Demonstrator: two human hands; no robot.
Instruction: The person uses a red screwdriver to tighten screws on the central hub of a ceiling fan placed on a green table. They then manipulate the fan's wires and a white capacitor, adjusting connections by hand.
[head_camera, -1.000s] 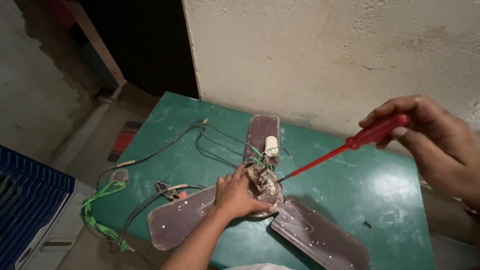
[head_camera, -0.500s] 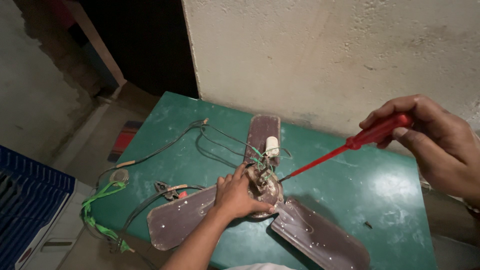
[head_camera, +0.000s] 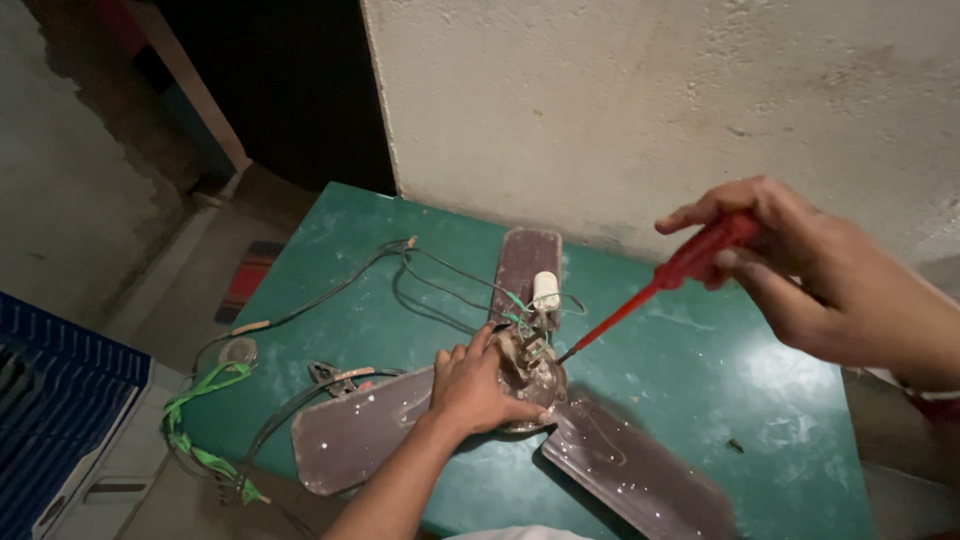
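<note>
At the far left a blue crate (head_camera: 45, 400) sits off the edge of the green table (head_camera: 700, 400), and a green strap (head_camera: 195, 420) hangs over the table's left rim, tangled with black wires (head_camera: 330, 290) that run across the top toward the middle. Beside them lies a small metal bracket (head_camera: 325, 375).

At the table's centre lies a ceiling fan with 3 brown blades (head_camera: 350, 435) fanned out flat, 1 toward the wall and 2 toward the near edge. The left hand (head_camera: 475, 390) rests on the fan's motor hub (head_camera: 530, 370), fingers curled over its near side and clamped on it. Just above the hub stands a small white cylinder (head_camera: 545, 290) (a capacitor, by its look) with green and pale leads running down to the hub.

To the right, the right hand (head_camera: 800, 270) is closed around the red handle of a screwdriver (head_camera: 660, 290). The tool's long axis slants down and to the left, from the raised hand at upper right to its tip at the hub's right edge, just beside the left fingertips. The left hand is the nearer one to the hub; the right stays well apart, joined only by the shaft. The leads crowd the hub's top near the tip. A dark speck (head_camera: 735, 445) lies on the table at right.
</note>
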